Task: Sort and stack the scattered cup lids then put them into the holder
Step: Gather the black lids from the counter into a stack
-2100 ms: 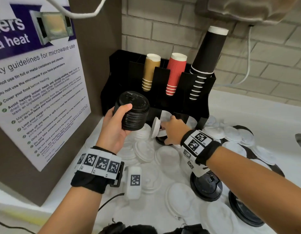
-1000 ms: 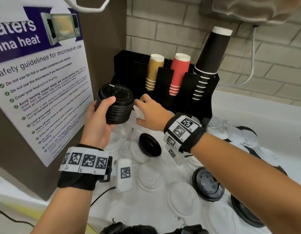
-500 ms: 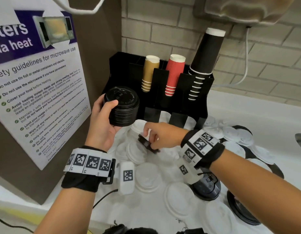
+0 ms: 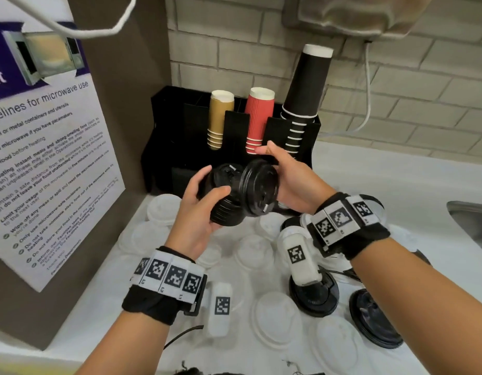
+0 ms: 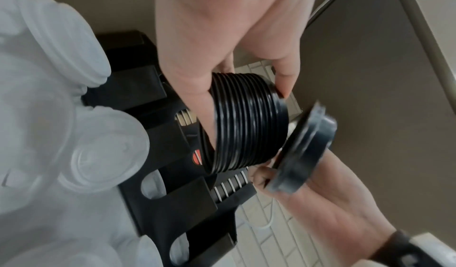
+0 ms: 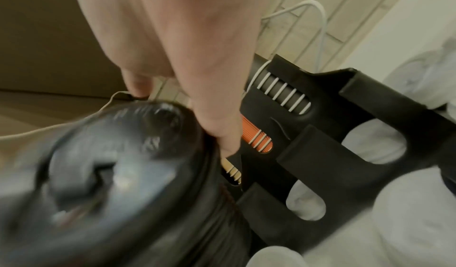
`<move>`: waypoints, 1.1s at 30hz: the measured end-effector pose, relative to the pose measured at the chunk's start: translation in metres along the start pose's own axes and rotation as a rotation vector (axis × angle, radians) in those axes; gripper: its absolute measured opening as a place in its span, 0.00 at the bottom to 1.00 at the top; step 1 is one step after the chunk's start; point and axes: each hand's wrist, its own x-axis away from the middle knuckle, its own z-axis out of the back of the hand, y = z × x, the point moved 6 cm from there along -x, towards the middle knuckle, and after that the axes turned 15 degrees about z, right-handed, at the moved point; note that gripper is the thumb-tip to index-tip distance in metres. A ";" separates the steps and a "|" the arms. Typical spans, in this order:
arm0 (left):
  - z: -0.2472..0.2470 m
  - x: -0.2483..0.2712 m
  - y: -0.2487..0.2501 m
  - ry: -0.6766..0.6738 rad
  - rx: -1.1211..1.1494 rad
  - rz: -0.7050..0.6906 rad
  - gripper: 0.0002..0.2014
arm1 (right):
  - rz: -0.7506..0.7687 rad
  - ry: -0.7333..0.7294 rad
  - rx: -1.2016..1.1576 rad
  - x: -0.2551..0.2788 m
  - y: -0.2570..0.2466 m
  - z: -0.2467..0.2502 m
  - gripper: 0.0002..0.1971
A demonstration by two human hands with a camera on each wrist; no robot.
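Holding a stack of black lids (image 4: 225, 201) above the worktop (image 4: 369, 185), the left hand (image 4: 199, 212) has its thumb and fingers wrapped round the stack's ribbed side, a firm clamped grip that the left wrist view shows plainly (image 5: 246, 123). The right hand (image 4: 294, 182) pinches a single black lid (image 4: 259, 189) by its rim and holds it tilted against the open end of the stack; from the left wrist camera this lid (image 5: 303, 150) touches the stack at its lower edge while its upper edge stands apart. The right wrist view is blurred, yet the same lid (image 6: 111, 164) fills its lower left with the fingers (image 6: 214, 119) curled over its edge.

Behind both hands stands the black holder (image 4: 166, 131), against the brick wall. In its upper slots sit a tan cup stack (image 4: 218, 117), a red cup stack (image 4: 259, 115) and a taller black cup stack (image 4: 307, 87). Its lower openings (seen best from the right wrist) show white lids (image 6: 306, 207) inside.

On the worktop below the hands lie many scattered white lids (image 4: 277, 318), some overlapping. Near the right forearm lie two more black lids (image 4: 315, 296) (image 4: 375, 320), just beside each other. A poster on microwave use (image 4: 45, 163) hangs on the brown panel to the left, and the edge of a metal sink (image 4: 472, 220) shows at the far right
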 end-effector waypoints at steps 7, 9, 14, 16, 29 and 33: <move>-0.015 0.000 -0.004 -0.133 -0.013 0.026 0.27 | 0.080 -0.124 0.021 0.014 -0.004 0.008 0.24; -0.016 0.000 -0.005 -0.152 -0.014 0.039 0.27 | 0.082 -0.075 -0.025 0.014 -0.005 0.013 0.26; -0.022 0.002 -0.008 -0.227 -0.108 0.067 0.28 | 0.085 0.053 -0.089 0.008 -0.008 0.027 0.21; -0.027 0.004 -0.009 -0.250 -0.147 0.062 0.26 | 0.103 0.000 0.025 0.008 -0.006 0.025 0.16; -0.027 0.003 -0.010 -0.262 -0.120 0.091 0.31 | 0.219 -0.338 0.570 0.033 -0.016 0.015 0.29; -0.030 0.005 -0.012 -0.286 -0.128 0.101 0.29 | 0.227 -0.374 0.621 0.036 -0.017 0.017 0.28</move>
